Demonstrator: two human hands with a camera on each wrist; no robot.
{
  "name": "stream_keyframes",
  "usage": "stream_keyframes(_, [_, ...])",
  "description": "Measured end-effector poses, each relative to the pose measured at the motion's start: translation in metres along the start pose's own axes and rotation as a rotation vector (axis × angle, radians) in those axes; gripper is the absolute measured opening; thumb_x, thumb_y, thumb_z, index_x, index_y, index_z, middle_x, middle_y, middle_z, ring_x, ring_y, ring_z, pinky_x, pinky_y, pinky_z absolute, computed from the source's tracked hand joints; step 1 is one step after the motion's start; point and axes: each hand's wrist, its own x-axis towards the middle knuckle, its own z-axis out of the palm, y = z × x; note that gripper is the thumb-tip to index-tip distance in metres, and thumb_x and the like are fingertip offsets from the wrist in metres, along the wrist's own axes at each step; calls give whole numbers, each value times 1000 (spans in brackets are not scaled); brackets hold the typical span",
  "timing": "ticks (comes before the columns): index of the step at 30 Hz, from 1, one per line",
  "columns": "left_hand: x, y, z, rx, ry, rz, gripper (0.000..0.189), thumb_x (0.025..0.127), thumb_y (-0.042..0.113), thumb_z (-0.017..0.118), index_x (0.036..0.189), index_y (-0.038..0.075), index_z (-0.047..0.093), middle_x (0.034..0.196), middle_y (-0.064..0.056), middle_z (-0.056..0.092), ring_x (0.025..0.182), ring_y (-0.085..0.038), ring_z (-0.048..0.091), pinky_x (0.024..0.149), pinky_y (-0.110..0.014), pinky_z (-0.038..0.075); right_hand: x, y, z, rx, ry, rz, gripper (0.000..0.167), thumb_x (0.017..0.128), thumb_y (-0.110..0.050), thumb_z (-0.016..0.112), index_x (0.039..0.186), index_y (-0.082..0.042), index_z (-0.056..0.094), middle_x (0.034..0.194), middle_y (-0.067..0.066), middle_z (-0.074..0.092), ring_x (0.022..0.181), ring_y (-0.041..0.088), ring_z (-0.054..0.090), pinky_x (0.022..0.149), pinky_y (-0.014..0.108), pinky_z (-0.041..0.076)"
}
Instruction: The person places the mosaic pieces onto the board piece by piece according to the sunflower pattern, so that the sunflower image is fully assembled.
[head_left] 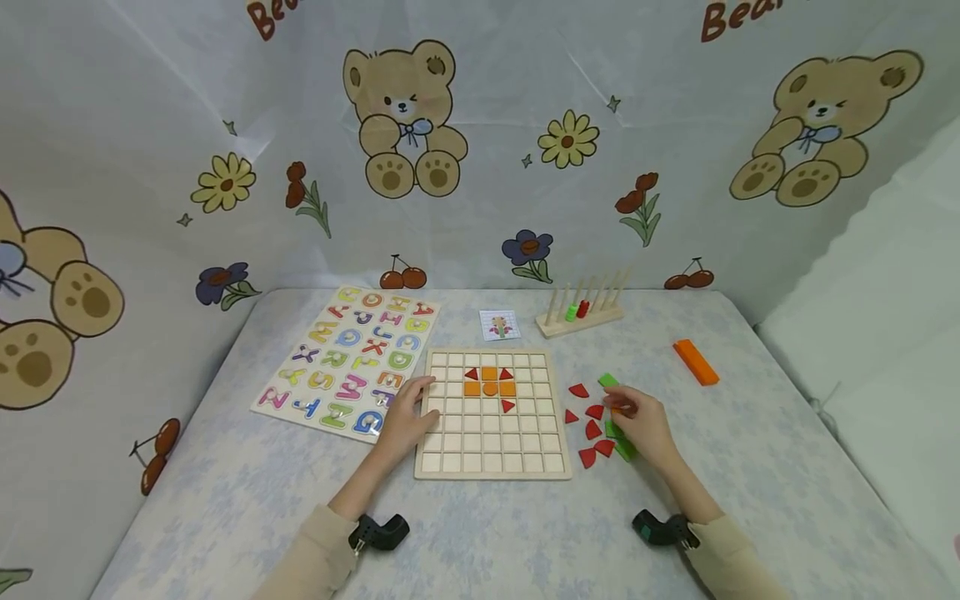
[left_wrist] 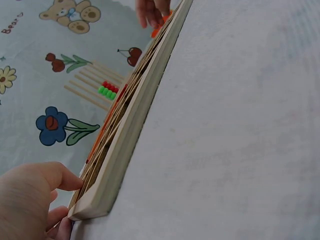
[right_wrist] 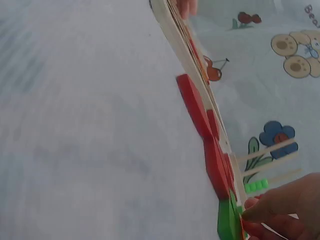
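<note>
A square wooden grid board (head_left: 491, 482) lies before me, with orange tiles (head_left: 489, 373) and red triangles (head_left: 508, 406) in some cells. My left hand (head_left: 405, 422) holds its left rim; the left wrist view shows the thumb over the rim near the front corner. To the right of the board, my right hand (head_left: 643, 423) is low over loose pieces, thumb and fingertips together on a small orange piece (head_left: 617, 410), mostly hidden by the fingers. Red pieces (head_left: 578, 390) lie left of that hand; green pieces (head_left: 608, 380) lie beside and under it.
A letter puzzle board (head_left: 311, 420) lies at left, partly behind my left hand. Behind the grid board are a picture card (head_left: 499, 326) and a wooden peg rack (head_left: 581, 322) with green and red beads. An orange bar (head_left: 696, 362) lies at right. A bear-print cloth hangs behind the table.
</note>
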Motion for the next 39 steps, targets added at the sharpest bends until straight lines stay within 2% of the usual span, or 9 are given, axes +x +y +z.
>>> stream_keyframes(3, [-1, -1, -1, -2, 4, 1, 57, 86, 6, 64, 142, 6, 51, 148, -15, 46, 134, -37, 49, 116, -49, 38, -5, 10, -8, -8, -23, 31, 41, 83, 12, 60, 124, 6, 63, 108, 20, 71, 101, 32, 63, 78, 8, 46])
stream_keyframes(8, [-2, -2, -2, -16, 8, -4, 57, 86, 5, 65, 141, 5, 51, 148, -15, 46, 135, -36, 49, 116, -47, 38, -6, 16, -13, 5, -66, 26, 45, 83, 10, 62, 128, 6, 60, 113, 21, 70, 106, 33, 60, 81, 6, 45])
stream_keyframes(12, [-1, -4, -1, -10, 4, -4, 57, 87, 5, 65, 142, 6, 51, 148, -14, 46, 134, -37, 49, 116, -47, 38, -4, 16, -13, 7, -58, 32, 45, 83, 11, 63, 128, 6, 60, 114, 22, 69, 106, 33, 60, 82, 7, 47])
stream_keyframes(16, [-1, -5, -1, -8, 6, -2, 57, 87, 6, 65, 142, 6, 51, 148, -15, 46, 134, -36, 49, 116, -47, 38, 0, 6, -8, 27, -42, 33, 44, 84, 12, 63, 128, 6, 60, 115, 23, 68, 107, 36, 61, 91, 29, 57])
stream_keyframes(19, [-1, -5, -1, -15, 9, -6, 57, 86, 5, 65, 142, 6, 51, 148, -14, 46, 135, -36, 49, 116, -47, 38, 6, -8, 3, 87, -71, 1, 44, 84, 12, 64, 127, 8, 59, 116, 26, 67, 110, 40, 61, 96, 50, 55])
stream_keyframes(22, [0, -5, -1, -12, 10, -5, 57, 86, 5, 65, 141, 5, 51, 148, -15, 46, 135, -36, 49, 116, -47, 38, 13, -23, 19, 170, -121, -44, 45, 84, 12, 65, 128, 9, 59, 116, 27, 67, 111, 42, 62, 97, 56, 52])
stream_keyframes(30, [-1, -4, -2, -4, 12, 20, 55, 87, 7, 67, 140, 5, 52, 146, -16, 48, 133, -37, 49, 115, -48, 40, 29, -71, 71, 249, -246, -173, 45, 83, 8, 69, 127, 8, 61, 112, 22, 70, 106, 37, 65, 96, 50, 54])
stream_keyframes(35, [0, -4, -1, -10, 7, 25, 54, 88, 7, 67, 140, 5, 52, 146, -16, 47, 134, -37, 49, 114, -49, 40, 35, -89, 95, 271, -316, -179, 46, 82, 11, 66, 128, 4, 62, 113, 18, 72, 108, 33, 66, 93, 43, 56])
stream_keyframes(39, [1, -3, 0, -13, 7, 27, 55, 87, 7, 68, 140, 4, 53, 146, -16, 48, 134, -37, 49, 115, -48, 39, 36, -96, 104, 262, -343, -190, 47, 82, 13, 65, 127, 3, 62, 114, 17, 72, 109, 32, 66, 95, 43, 56])
